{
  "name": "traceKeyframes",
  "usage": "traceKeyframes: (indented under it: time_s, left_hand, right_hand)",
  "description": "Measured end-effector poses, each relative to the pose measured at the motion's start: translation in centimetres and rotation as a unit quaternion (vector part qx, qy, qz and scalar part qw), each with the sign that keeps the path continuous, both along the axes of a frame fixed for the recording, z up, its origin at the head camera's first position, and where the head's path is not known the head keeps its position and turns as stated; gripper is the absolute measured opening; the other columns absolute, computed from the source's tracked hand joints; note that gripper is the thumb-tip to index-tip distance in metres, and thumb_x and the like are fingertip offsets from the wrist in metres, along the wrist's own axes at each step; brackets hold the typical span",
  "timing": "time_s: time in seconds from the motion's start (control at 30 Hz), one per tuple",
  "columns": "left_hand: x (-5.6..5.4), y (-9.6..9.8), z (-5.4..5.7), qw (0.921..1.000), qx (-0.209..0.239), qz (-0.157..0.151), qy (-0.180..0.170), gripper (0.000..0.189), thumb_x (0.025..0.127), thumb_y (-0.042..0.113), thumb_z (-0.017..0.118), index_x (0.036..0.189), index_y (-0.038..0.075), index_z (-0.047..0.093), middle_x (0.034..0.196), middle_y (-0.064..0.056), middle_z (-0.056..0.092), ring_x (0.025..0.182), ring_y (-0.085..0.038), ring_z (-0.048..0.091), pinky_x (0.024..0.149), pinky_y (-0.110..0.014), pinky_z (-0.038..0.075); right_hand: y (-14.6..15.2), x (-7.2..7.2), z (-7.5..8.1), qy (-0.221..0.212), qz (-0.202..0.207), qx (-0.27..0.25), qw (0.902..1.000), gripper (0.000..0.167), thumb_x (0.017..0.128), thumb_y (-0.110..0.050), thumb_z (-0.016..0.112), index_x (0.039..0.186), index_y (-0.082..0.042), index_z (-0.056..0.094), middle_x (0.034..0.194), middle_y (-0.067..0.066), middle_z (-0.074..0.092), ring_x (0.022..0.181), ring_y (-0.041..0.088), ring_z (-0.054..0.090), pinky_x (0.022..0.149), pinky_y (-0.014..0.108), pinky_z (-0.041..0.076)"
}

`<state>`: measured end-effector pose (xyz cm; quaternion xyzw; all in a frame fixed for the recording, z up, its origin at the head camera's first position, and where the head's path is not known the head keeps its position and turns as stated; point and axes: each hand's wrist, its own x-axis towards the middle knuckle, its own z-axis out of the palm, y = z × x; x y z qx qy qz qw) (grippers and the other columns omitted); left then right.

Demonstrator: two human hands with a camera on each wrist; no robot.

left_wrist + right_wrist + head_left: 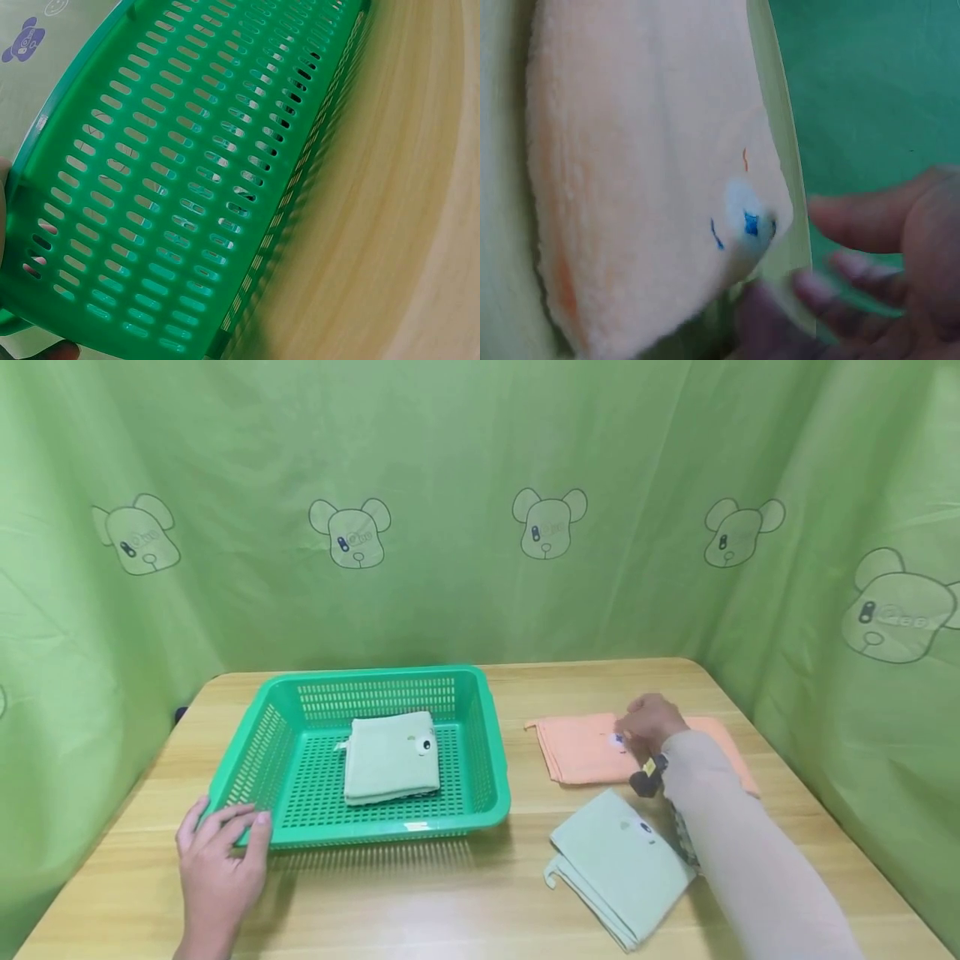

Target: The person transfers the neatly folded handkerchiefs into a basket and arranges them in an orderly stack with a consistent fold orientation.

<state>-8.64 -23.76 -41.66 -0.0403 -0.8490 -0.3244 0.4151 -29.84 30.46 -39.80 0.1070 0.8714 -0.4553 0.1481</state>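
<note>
My left hand (222, 858) grips the front left corner of a green slotted plastic basket (495, 760), with fingers and thumb around the rim. In the left wrist view, the basket wall (161, 154) fills much of the picture. Inside the basket lies a folded pale green towel (386, 760) with an embroidered eye. My right hand (651, 722) is over a folded orange towel (573, 747), partly covering it. The right wrist view has the fingers (855, 221) blurred and apart beside the towel's embroidered corner (742, 195), with nothing held.
A second folded pale green towel (618, 868) lies at the front right, partly under the sleeve (750, 852). More orange cloth (723, 747) shows beyond the sleeve. All rest on a wooden table (375, 914), with a green curtain (450, 602) behind and at both sides.
</note>
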Motion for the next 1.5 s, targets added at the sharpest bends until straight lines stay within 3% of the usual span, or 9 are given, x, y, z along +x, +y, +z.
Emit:
traceKeyframes:
  time_s: [0.07,0.13,0.33,0.47,0.63,0.8,1.0,1.23,1.5]
  left_hand:
    - [0.0,0.0,-0.1,1.0,0.0,0.0,0.002,0.019,0.085,0.011,0.063,0.08,-0.006,0.069,0.093,-0.024,0.068,0.098,-0.036,0.054,0.114,-0.044,0.014]
    - [0.0,0.0,-0.1,1.0,-0.001,0.001,0.006,0.019,0.085,0.011,0.063,0.08,-0.006,0.069,0.093,-0.024,0.068,0.096,-0.034,0.054,0.114,-0.044,0.015]
    - [-0.2,-0.1,-0.3,0.9997,-0.007,0.001,0.022,0.02,0.085,0.013,0.063,0.08,-0.006,0.07,0.092,-0.024,0.069,0.092,-0.028,0.054,0.114,-0.044,0.016]
    - [-0.3,-0.2,-0.4,0.9996,-0.012,-0.001,0.025,0.021,0.085,0.013,0.063,0.08,-0.006,0.07,0.091,-0.024,0.069,0.09,-0.028,0.054,0.113,-0.044,0.017]
    - [-0.3,-0.2,-0.4,0.9996,-0.013,-0.001,0.024,0.021,0.085,0.013,0.063,0.08,-0.006,0.07,0.091,-0.024,0.069,0.091,-0.027,0.054,0.113,-0.044,0.017]
    - [-0.3,-0.1,-0.3,0.9996,-0.013,-0.002,0.027,0.022,0.085,0.014,0.062,0.079,-0.006,0.07,0.091,-0.024,0.069,0.091,-0.027,0.054,0.113,-0.044,0.017]
    - [-0.2,0.0,-0.2,0.9995,-0.012,-0.002,0.028,0.021,0.085,0.013,0.062,0.079,-0.006,0.07,0.09,-0.024,0.068,0.09,-0.028,0.054,0.113,-0.045,0.017]
    - [-0.1,0.1,0.0,0.9998,-0.007,-0.002,0.018,0.022,0.085,0.013,0.062,0.079,-0.007,0.069,0.091,-0.025,0.068,0.092,-0.033,0.054,0.114,-0.045,0.016]
    - [-0.2,0.0,-0.2,0.9996,-0.007,0.001,0.027,0.021,0.085,0.013,0.063,0.079,-0.006,0.07,0.09,-0.024,0.068,0.091,-0.026,0.054,0.113,-0.045,0.017]
  right_hand:
    - [0.0,0.2,0.2,-0.025,0.043,0.048,0.9976,0.025,0.087,-0.014,0.068,0.095,0.008,0.06,0.08,0.018,0.062,0.062,0.024,0.061,0.06,0.037,0.053]
    - [0.0,0.2,0.3,-0.039,0.08,0.093,0.9917,0.026,0.084,-0.021,0.072,0.076,0.002,0.062,0.071,0.015,0.063,0.062,0.024,0.06,0.059,0.035,0.052]
    - [0.5,-0.5,-0.5,-0.045,0.087,0.11,0.9891,0.028,0.074,-0.02,0.08,0.081,0.002,0.066,0.072,0.01,0.058,0.062,0.02,0.055,0.059,0.032,0.049]
    - [0.8,-0.8,-1.2,-0.039,0.087,0.078,0.9923,0.029,0.073,-0.018,0.079,0.083,0.004,0.063,0.075,0.01,0.056,0.064,0.02,0.054,0.06,0.03,0.049]
    - [0.5,-0.6,-1.5,-0.036,0.067,-0.015,0.997,0.014,0.082,-0.007,0.067,0.077,-0.002,0.055,0.074,0.007,0.054,0.064,0.018,0.056,0.06,0.029,0.051]
    - [0.2,-0.5,-1.2,-0.025,0.07,-0.083,0.9938,0.026,0.089,0.002,0.05,0.067,-0.011,0.043,0.058,-0.004,0.044,0.05,0.008,0.042,0.047,0.021,0.039]
    - [0.2,-0.5,-1.0,-0.001,0.057,-0.107,0.9926,0.004,0.091,0.001,0.047,0.093,0.003,0.045,0.075,0.001,0.047,0.06,0.008,0.05,0.056,0.021,0.049]
    - [0.4,-0.4,-1.2,-0.015,0.04,-0.19,0.9808,0.043,0.097,-0.004,0.044,0.129,0.021,0.029,0.084,0.004,0.059,0.069,0.011,0.063,0.068,0.027,0.056]
    - [-0.1,-0.3,-0.5,-0.033,0.022,-0.273,0.9612,0.057,0.101,-0.007,0.042,0.142,0.019,0.012,0.084,0.005,0.066,0.074,0.014,0.067,0.074,0.029,0.057]
